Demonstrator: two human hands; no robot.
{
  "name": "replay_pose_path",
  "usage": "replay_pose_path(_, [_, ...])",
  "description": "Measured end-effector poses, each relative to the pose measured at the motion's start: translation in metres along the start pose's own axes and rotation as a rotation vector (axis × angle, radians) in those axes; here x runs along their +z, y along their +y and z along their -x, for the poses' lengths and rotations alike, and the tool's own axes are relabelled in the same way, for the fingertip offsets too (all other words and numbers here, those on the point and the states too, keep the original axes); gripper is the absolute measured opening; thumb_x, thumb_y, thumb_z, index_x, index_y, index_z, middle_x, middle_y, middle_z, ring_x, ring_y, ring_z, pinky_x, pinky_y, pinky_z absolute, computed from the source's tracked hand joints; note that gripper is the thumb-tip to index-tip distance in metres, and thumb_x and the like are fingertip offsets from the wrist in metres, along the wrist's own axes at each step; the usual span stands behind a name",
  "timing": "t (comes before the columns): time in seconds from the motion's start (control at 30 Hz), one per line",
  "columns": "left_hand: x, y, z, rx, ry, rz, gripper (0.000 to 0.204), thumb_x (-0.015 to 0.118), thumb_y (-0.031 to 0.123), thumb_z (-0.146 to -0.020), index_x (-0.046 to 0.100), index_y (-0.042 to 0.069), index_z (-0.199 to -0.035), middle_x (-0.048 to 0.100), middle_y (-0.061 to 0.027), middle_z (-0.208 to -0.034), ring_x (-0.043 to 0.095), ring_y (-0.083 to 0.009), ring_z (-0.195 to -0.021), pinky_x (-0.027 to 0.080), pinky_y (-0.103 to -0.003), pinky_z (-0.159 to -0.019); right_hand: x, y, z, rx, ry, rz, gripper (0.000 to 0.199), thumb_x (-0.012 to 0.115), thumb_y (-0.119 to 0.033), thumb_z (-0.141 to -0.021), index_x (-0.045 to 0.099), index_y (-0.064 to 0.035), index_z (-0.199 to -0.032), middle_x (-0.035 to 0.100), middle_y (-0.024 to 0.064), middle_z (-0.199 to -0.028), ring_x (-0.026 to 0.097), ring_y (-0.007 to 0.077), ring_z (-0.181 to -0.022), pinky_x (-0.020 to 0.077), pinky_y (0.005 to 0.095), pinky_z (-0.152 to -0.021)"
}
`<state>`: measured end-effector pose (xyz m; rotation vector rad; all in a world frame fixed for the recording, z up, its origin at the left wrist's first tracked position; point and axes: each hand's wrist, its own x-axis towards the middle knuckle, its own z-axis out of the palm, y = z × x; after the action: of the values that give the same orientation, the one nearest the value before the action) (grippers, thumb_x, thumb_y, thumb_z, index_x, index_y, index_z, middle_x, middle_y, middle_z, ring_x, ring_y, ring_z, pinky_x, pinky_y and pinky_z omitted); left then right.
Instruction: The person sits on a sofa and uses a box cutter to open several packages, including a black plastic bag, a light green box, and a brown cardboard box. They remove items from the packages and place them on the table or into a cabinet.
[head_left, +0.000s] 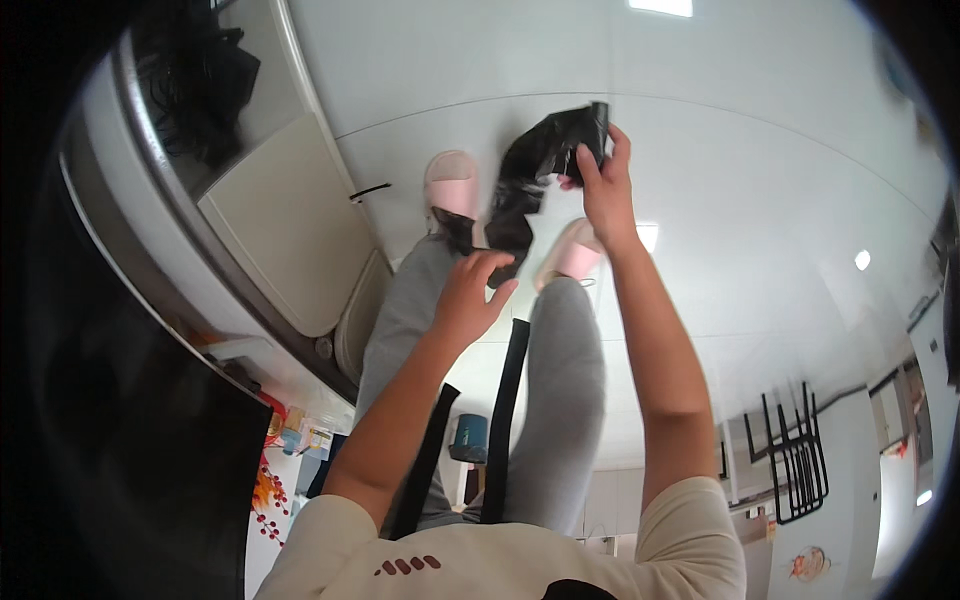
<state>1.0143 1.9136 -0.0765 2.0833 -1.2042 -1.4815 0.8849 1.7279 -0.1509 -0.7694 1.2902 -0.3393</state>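
A strip of black plastic bags [520, 185] hangs in front of me, crinkled and partly unrolled. At its upper right end my right hand [603, 185] grips the rolled part, thumb on the near side and fingers behind it. The lower end reaches my left hand [475, 290], whose fingers and thumb are bent around the plastic. A loose black piece also shows beyond the left fingers, over my leg. Part of the plastic under the left fingers is hidden.
Below are my feet in pink slippers [575, 255] on a glossy pale floor [760, 200]. To the left stands a cabinet with a cream panel [290, 220] and a dark heap [205, 90]. A black metal rack [795, 455] and a blue bin [468, 440] also show.
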Motion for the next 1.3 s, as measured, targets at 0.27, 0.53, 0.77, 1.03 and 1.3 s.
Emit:
replay_pose_path(0.27, [-0.067, 0.237, 0.081, 0.625, 0.246, -0.003, 0.047, 0.071, 0.001, -0.071, 0.06, 0.012, -0.115, 0.053, -0.0093, -0.121, 0.053, -0.0296, -0.109, 0.046, -0.039, -0.093, -0.006, -0.171, 0.259, -0.227, 0.21, -0.268, 0.079, 0.041, -0.001, -0.097, -0.01, -0.0274, -0.152, 0.048, 0.0125, -0.13, 0.053, 0.019, -0.106, 0.0457, 0.0325, -0.091])
replay_pose_path(0.53, [-0.119, 0.36, 0.195, 0.675, -0.054, 0.17, 0.041, 0.064, -0.009, -0.071, 0.064, 0.009, -0.108, 0.058, -0.007, -0.115, 0.059, -0.0252, -0.102, 0.052, -0.032, -0.081, -0.007, -0.266, 0.452, -0.155, 0.061, -0.272, 0.075, 0.042, -0.021, -0.098, -0.008, -0.0102, -0.152, 0.024, 0.0124, -0.15, 0.034, 0.0204, -0.129, 0.0286, 0.0329, -0.106])
replay_pose_path(0.77, [-0.176, 0.411, 0.243, 0.385, -0.255, 0.783, 0.023, 0.06, -0.005, -0.085, 0.059, 0.004, -0.106, 0.061, -0.0063, -0.111, 0.057, -0.0159, -0.107, 0.045, -0.031, -0.092, -0.045, -0.337, 0.526, -0.592, 0.291, 0.634, 0.056, 0.073, -0.019, -0.08, 0.052, -0.011, -0.132, 0.053, 0.0107, -0.096, 0.052, 0.0228, -0.087, 0.043, 0.0325, -0.089])
replay_pose_path(1.03, [-0.206, 0.456, 0.284, 0.349, -0.358, 0.907, 0.033, 0.064, -0.001, -0.085, 0.054, 0.006, -0.116, 0.057, -0.004, -0.115, 0.053, -0.0123, -0.1, 0.043, -0.028, -0.094, -0.052, -0.394, 0.579, -0.882, 0.167, 0.63, 0.024, 0.066, -0.006, -0.086, 0.062, -0.0051, -0.109, 0.063, 0.0098, -0.099, 0.062, 0.0244, -0.087, 0.0514, 0.0327, -0.072])
replay_pose_path(1.3, [-0.211, 0.504, 0.316, 0.727, -0.064, 0.371, 0.03, 0.064, -0.005, -0.08, 0.061, 0.004, -0.109, 0.053, -0.0056, -0.111, 0.058, -0.0132, -0.098, 0.051, -0.025, -0.082, -0.061, -0.415, 0.605, -0.642, 0.288, 0.362, 0.02, 0.06, -0.016, -0.094, 0.06, -0.0029, -0.108, 0.064, 0.0088, -0.088, 0.06, 0.0158, -0.074, 0.0494, 0.028, -0.068])
